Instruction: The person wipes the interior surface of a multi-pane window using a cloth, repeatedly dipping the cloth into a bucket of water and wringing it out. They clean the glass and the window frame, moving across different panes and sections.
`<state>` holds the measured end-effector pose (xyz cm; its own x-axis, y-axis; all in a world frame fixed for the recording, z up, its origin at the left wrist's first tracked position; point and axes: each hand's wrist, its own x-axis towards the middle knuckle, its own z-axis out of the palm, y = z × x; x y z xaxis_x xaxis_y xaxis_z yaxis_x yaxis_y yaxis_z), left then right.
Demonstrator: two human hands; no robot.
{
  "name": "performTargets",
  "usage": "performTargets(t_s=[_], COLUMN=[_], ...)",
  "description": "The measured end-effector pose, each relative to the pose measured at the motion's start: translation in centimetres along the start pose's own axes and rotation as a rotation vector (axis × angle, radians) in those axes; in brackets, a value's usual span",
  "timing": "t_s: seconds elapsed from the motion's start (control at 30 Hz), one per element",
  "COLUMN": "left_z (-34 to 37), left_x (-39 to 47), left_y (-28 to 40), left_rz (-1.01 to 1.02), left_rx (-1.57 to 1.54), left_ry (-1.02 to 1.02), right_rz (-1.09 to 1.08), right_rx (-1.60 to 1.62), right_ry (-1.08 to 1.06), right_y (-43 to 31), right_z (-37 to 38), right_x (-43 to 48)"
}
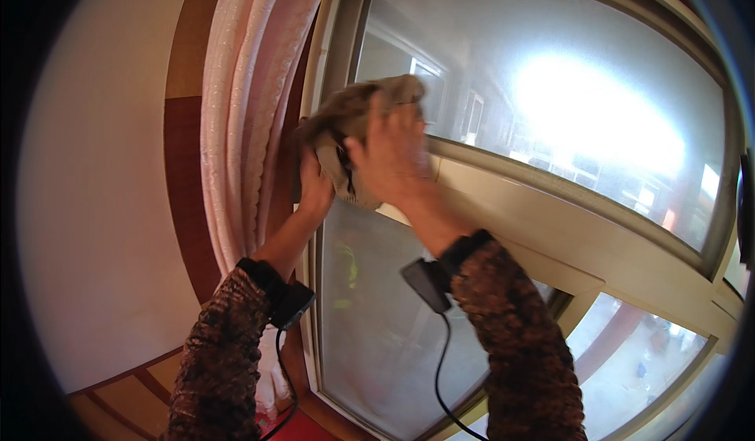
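Observation:
A grey-brown cloth (360,110) lies bunched against the lower left corner of a framed upper window pane (472,45). My right hand (392,152) holds the cloth from above, its fingers stretched over the fabric towards the glass. Lower and to the left, my left hand (317,181) grips the cloth's edge beside the window frame. Its fingertips are partly hidden by the folds, and both hands are a little blurred. Beneath the cloth runs a cream-coloured crossbar (501,199) of the window.
A pink curtain (236,116) hangs close to my left hand. Below the crossbar is a hazy lower pane (377,323); an opening section (637,335) sits at lower right. Black devices on both wrists trail cables (439,358). A pale wall (106,175) stands on the left.

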<state>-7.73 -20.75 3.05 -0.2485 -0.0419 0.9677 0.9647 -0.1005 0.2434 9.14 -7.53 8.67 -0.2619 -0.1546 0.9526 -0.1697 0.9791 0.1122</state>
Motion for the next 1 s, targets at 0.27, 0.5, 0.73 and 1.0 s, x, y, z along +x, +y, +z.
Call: performTargets(t_s=[0.27, 0.5, 0.73, 1.0], left_z=[6.7, 17.5, 10.9, 9.2], left_x=[8.7, 17.0, 17.5, 14.1], left_y=[8.5, 20.7, 13.4, 16.1], left_rz=[0.281, 0.521, 0.494, 0.522], left_rx=[0.425, 0.482, 0.945, 0.523], left_ry=[0.313, 0.173, -0.068, 0.181], right_rz=[-0.117, -0.484, -0.496, -0.689], right_rx=[-0.107, 0.065, -0.205, -0.323], right_ry=[-0.06, -0.039, -0.233, -0.306], right_y=[4.9, 8.8, 5.4, 6.3], right_z=[-15.3, -25.7, -15.5, -18.4], right_x=[-10.3, -22.0, -26.7, -26.1])
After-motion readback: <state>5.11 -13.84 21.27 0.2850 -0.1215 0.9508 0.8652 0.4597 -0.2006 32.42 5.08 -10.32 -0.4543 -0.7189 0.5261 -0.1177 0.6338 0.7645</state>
